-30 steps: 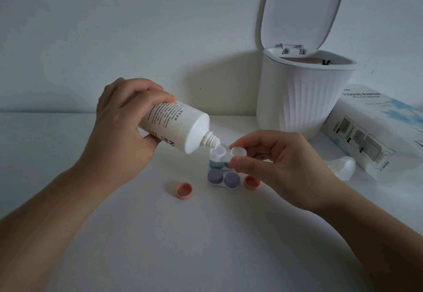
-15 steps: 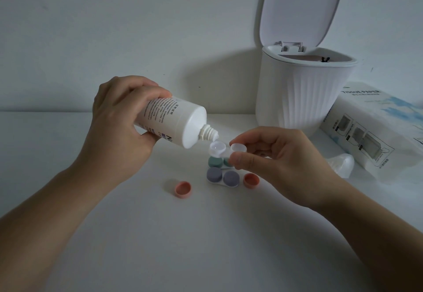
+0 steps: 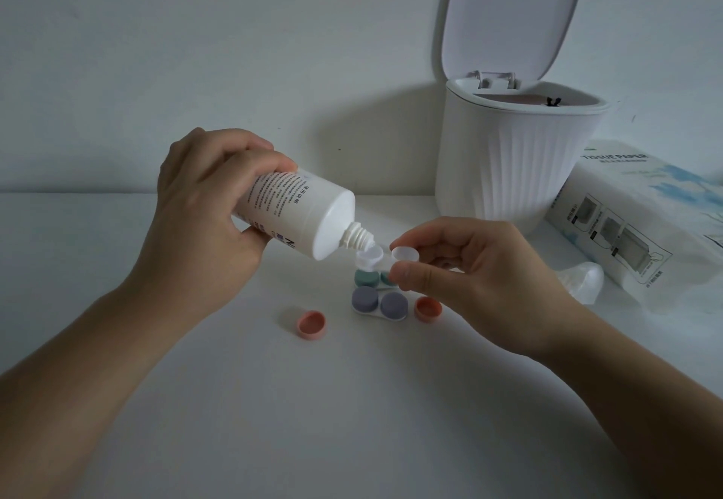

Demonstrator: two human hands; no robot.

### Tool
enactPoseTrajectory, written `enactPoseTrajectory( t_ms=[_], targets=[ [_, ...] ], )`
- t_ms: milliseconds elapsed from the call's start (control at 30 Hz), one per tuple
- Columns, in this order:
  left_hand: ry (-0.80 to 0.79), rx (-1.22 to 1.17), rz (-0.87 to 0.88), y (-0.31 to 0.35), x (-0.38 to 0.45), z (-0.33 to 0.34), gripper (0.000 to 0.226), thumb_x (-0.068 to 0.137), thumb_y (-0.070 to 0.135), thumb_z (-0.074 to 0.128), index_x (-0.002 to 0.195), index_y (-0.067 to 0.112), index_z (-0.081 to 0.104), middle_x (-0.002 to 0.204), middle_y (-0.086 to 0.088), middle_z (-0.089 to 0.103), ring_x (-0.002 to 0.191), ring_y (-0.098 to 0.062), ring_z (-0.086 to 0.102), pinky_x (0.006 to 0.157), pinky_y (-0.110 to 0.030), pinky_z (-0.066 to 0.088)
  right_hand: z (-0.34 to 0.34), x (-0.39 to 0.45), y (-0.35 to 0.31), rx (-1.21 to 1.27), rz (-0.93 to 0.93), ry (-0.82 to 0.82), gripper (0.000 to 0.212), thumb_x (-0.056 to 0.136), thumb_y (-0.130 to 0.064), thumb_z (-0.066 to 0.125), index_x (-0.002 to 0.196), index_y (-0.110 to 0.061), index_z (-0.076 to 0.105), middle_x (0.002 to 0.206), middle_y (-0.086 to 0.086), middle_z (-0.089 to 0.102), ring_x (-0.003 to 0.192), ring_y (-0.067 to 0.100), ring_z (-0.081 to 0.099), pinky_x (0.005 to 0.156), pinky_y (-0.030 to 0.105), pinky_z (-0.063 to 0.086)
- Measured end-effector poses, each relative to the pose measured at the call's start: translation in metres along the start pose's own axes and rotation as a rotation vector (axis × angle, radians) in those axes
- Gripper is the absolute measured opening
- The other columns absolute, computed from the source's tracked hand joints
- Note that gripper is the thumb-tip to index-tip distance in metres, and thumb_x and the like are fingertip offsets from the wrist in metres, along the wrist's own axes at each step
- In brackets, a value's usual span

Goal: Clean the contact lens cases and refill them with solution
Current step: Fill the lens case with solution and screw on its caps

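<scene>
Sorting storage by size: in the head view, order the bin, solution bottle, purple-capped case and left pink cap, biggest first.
1. bin
2. solution bottle
3. purple-capped case
4. left pink cap
The bin sits farther back, yet looks largest.

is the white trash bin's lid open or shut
Open: the white ribbed trash bin has its hinged lid standing upright behind the rim.

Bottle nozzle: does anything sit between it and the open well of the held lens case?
Nothing visible does. The bottle, tilted in the left hand, has its nozzle right over the uncapped well of the case pinched by the right hand.
</scene>
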State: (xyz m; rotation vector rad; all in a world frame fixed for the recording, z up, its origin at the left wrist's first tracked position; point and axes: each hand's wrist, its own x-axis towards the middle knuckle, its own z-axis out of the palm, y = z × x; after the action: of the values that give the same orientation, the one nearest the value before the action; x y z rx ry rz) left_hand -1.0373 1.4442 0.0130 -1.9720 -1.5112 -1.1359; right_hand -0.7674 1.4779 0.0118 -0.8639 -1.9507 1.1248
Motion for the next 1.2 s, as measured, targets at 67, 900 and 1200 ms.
enactPoseTrajectory(
  t_ms=[67,900,1200],
  targets=[
    [0.005,0.005,0.005,-0.0002,0.0002,0.0002,0.06,0.059,-0.013,0.082,0.113,0.008,0.07,0.121,-0.012,0.059,0.114,-0.032,0.048,0.097,-0.047,0.043,0.0002,-0.0001,-0.0004,-0.001,0.001,0.0,0.008,0.084,-0.022,0.079,0.091,-0.019,0.076,0.078,0.003,0.076,0.053,0.02,0.064,0.06,0.033,0.058],
    [0.0,0.004,-0.01,-0.0008,-0.0003,0.0011,0.059,0.058,-0.014,0.083,0.111,0.011,0.07,0.121,-0.008,0.06,0.114,-0.032,0.049,0.099,-0.041,0.04,0.001,0.0002,-0.0011,-0.001,0.009,-0.001,0.008,0.085,-0.019,0.079,0.092,-0.018,0.076,0.078,0.003,0.076,0.053,0.019,0.064,0.058,0.031,0.058],
    [-0.002,0.005,-0.014,0.0007,0.0002,0.0008,0.06,0.058,-0.014,0.083,0.112,0.01,0.07,0.121,-0.009,0.06,0.115,-0.033,0.049,0.099,-0.044,0.042,0.0004,0.0008,0.0015,0.009,0.002,-0.001,0.008,0.084,-0.021,0.08,0.091,-0.021,0.076,0.078,0.002,0.076,0.053,0.019,0.064,0.058,0.03,0.058]
  ],
)
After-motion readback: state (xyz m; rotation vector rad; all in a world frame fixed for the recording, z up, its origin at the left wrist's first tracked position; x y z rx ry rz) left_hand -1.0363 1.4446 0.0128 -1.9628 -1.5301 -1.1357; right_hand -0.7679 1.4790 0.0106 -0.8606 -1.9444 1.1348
